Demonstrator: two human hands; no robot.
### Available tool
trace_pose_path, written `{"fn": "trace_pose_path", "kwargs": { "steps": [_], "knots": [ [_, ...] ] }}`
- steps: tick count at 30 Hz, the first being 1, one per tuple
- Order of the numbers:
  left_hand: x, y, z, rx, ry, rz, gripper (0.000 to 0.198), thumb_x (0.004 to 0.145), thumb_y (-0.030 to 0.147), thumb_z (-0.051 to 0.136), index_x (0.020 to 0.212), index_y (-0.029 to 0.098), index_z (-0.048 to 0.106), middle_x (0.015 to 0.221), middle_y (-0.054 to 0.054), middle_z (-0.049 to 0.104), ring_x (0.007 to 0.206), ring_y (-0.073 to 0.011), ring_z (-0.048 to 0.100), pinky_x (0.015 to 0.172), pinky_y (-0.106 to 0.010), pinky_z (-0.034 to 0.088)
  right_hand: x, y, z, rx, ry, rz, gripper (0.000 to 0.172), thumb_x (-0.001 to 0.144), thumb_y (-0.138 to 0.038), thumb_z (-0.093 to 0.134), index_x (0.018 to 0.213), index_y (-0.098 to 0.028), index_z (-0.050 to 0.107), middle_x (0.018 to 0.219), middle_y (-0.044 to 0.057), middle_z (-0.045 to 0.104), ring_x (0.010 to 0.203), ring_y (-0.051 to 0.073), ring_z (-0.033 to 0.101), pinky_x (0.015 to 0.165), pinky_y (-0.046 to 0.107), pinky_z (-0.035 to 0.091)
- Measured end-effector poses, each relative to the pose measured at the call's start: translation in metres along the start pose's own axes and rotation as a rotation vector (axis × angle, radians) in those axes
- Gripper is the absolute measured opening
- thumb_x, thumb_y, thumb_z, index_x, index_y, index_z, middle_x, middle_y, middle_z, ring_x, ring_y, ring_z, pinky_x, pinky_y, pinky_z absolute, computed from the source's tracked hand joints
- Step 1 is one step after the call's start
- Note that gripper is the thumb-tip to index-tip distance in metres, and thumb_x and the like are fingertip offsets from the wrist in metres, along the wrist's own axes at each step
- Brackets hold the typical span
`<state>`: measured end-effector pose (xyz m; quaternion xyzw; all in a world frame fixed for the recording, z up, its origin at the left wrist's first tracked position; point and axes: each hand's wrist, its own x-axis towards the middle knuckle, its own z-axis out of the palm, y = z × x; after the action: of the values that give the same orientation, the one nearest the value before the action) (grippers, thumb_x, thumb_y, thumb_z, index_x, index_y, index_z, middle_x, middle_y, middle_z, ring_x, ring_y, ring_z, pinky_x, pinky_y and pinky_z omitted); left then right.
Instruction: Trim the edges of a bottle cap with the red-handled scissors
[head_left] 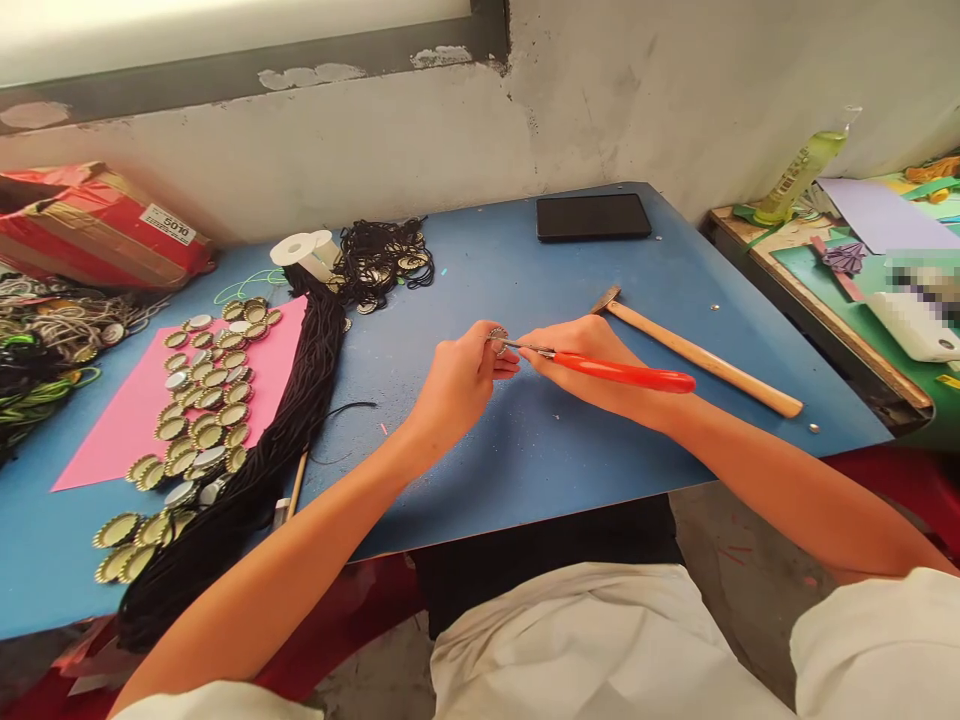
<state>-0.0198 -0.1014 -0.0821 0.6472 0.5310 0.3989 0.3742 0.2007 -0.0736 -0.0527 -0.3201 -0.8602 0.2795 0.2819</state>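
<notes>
Above the blue tabletop (525,440), left hand (457,385) pinching a small crimped metal bottle cap (498,337) between fingertips; right hand (592,365) closed round red-handled pliers (600,368), tips at the cap. Probably light, stiff, sharp-edged; best gripped by the rim.

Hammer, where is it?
In the head view, the hammer lies on the blue table, right side, just behind the right hand.

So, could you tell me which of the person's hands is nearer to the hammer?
The right. The right hand, holding the red-handled pliers, lies just beside the hammer, near its head. The left hand, pinching a bottle cap, sits farther away, beyond the right hand.
</notes>
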Motion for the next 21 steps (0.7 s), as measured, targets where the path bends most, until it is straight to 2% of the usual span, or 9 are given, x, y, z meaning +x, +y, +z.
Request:
{"fn": "trace_pose_path", "kwargs": {
  "steps": [3,9,11,13,17,19,21],
  "knots": [
    [-0.003,0.001,0.004,-0.004,0.054,0.059,0.025,0.117,0.037,0.049,0.113,0.019,0.067,0.099,-0.01,0.085,0.093,-0.0247,0.088,0.094,-0.045,0.076,0.001,0.001,0.003,0.074,0.046,0.032,0.044,0.113,-0.038,0.054,0.073,-0.022,0.044,0.069,-0.005,0.044,0.069,0.013,0.034,0.067,0.031,0.028],
    [-0.008,0.015,0.01,-0.062,0.157,0.135,0.032,0.117,0.05,0.055,0.107,0.021,0.066,0.096,-0.006,0.084,0.091,-0.0252,0.089,0.094,-0.045,0.077,-0.001,-0.009,0.014,0.079,0.156,0.027,0.049,0.117,-0.046,0.048,0.074,-0.023,0.043,0.068,-0.005,0.042,0.066,0.012,0.035,0.066,0.031,0.029],
    [-0.009,0.017,0.013,-0.084,0.194,0.146,0.036,0.116,0.054,0.057,0.105,0.021,0.066,0.097,-0.005,0.083,0.091,-0.0252,0.089,0.095,-0.045,0.077,-0.004,-0.015,0.016,0.096,0.214,0.026,0.052,0.117,-0.048,0.048,0.072,-0.023,0.045,0.067,-0.005,0.045,0.065,0.012,0.037,0.066,0.031,0.031],
    [-0.009,0.018,0.017,-0.11,0.239,0.155,0.038,0.116,0.057,0.058,0.108,0.021,0.067,0.098,-0.005,0.083,0.091,-0.0247,0.089,0.093,-0.042,0.077,-0.006,-0.02,0.019,0.151,0.263,0.043,0.05,0.117,-0.047,0.051,0.074,-0.022,0.053,0.069,-0.003,0.055,0.065,0.013,0.044,0.068,0.03,0.038],
    [-0.009,0.016,0.025,-0.1,0.36,0.214,0.04,0.118,0.057,0.055,0.122,0.02,0.069,0.104,-0.007,0.085,0.092,-0.0222,0.086,0.085,-0.035,0.074,-0.003,-0.023,0.03,0.482,0.371,0.118,0.045,0.11,-0.06,0.064,0.086,-0.023,0.074,0.082,0.002,0.077,0.075,0.018,0.069,0.081,0.033,0.062],
    [-0.009,0.016,0.026,0.0,0.416,0.233,0.039,0.12,0.055,0.052,0.125,0.021,0.069,0.105,-0.006,0.085,0.089,-0.0198,0.083,0.082,-0.032,0.071,0.002,-0.02,0.037,0.701,0.412,0.17,0.047,0.102,-0.068,0.075,0.087,-0.023,0.077,0.083,0.003,0.08,0.075,0.02,0.076,0.086,0.038,0.069],
    [-0.008,0.017,0.024,0.136,0.439,0.216,0.036,0.121,0.051,0.049,0.124,0.022,0.069,0.101,-0.005,0.085,0.082,-0.0171,0.079,0.079,-0.028,0.066,0.006,-0.017,0.041,0.84,0.418,0.224,0.049,0.095,-0.07,0.083,0.089,-0.022,0.077,0.08,0.004,0.081,0.072,0.021,0.077,0.085,0.041,0.072]
  ]
}}
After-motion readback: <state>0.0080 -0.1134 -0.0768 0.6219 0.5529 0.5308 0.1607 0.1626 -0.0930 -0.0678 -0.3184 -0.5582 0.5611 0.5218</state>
